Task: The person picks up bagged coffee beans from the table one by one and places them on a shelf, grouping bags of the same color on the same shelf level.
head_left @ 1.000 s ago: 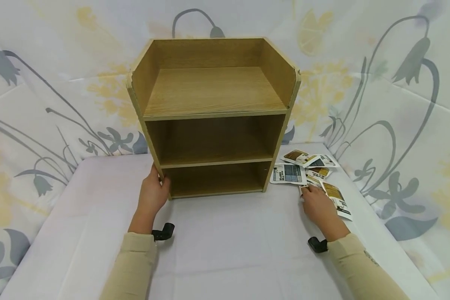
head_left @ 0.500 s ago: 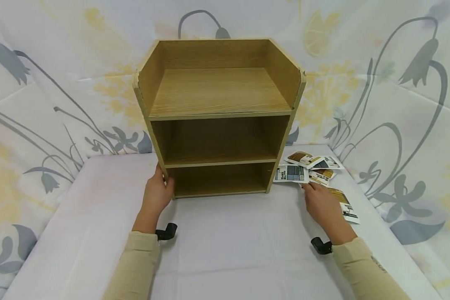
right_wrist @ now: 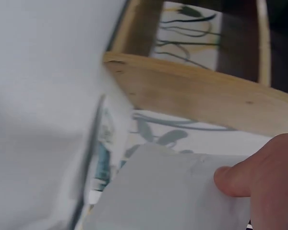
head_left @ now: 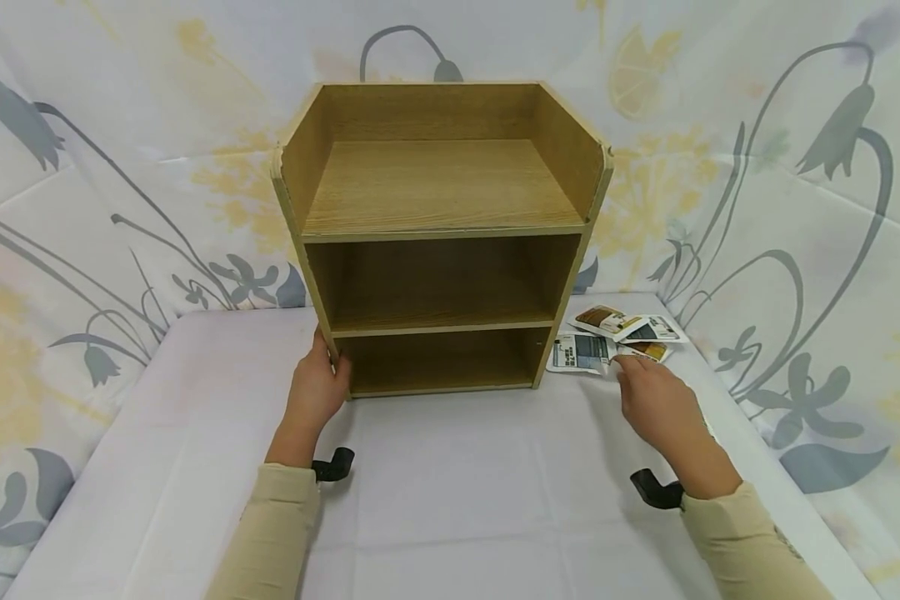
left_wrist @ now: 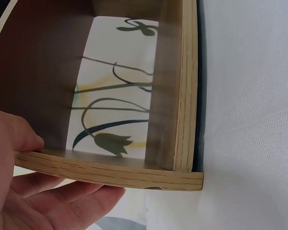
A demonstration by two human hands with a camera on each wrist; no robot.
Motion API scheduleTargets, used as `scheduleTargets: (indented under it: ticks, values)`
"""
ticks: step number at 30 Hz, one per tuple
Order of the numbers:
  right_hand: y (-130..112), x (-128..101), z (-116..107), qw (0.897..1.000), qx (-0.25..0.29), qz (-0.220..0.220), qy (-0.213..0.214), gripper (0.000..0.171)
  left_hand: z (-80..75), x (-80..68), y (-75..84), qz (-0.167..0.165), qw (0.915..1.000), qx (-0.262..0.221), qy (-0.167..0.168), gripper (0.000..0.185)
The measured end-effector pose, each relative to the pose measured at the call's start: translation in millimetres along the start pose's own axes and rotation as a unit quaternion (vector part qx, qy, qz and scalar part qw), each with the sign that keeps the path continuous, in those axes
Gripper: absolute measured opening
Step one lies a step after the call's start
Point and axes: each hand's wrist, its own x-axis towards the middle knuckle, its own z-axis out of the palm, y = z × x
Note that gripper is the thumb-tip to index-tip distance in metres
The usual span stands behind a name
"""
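A small wooden shelf (head_left: 442, 187) with an upper tray and two open compartments stands at the back of the white-covered table. My left hand (head_left: 317, 383) grips the lower edge of its left side panel; the left wrist view shows the thumb inside and the fingers outside that panel (left_wrist: 110, 173). To the right of the shelf my right hand (head_left: 658, 404) pinches a flat packet (right_wrist: 173, 191), its plain whitish side showing in the right wrist view with the thumb on top. Just beyond this hand lie several printed packets (head_left: 579, 353) in a loose, overlapping pile.
White cloth covers the tabletop (head_left: 450, 492). A flower-patterned cloth (head_left: 787, 208) hangs behind the shelf and along both sides. In the right wrist view the shelf's right side panel (right_wrist: 192, 91) is above and beyond the held packet.
My right hand has moved slightly right and back toward me, and has taken up a packet from the near side of the pile. My left hand keeps its grip on the shelf.
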Motion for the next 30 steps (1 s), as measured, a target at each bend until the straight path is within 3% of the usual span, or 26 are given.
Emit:
scheduleTargets:
  ticks: [3, 9, 18, 30]
  values:
    - [-5, 0, -12, 1.0, 0.011, 0.003, 0.009, 0.03, 0.0, -0.1, -0.7, -0.002, 1.0, 0.001, -0.004, 0.062]
    - [-14, -1, -34, 0.997, 0.033, -0.025, 0.065, 0.028, -1.2, -0.9, -0.2, -0.003, 0.9999, -0.001, -0.011, 0.062]
    - [-26, 2, -59, 0.983, 0.065, -0.073, 0.152, 0.021, -2.9, -0.2, 0.3, 0.0, 0.9999, 0.0, -0.015, 0.061]
    - [-38, 4, -84, 0.971, 0.094, -0.091, 0.199, 0.023, -9.7, 2.6, 2.8, -0.014, 0.9981, -0.042, -0.044, 0.068]
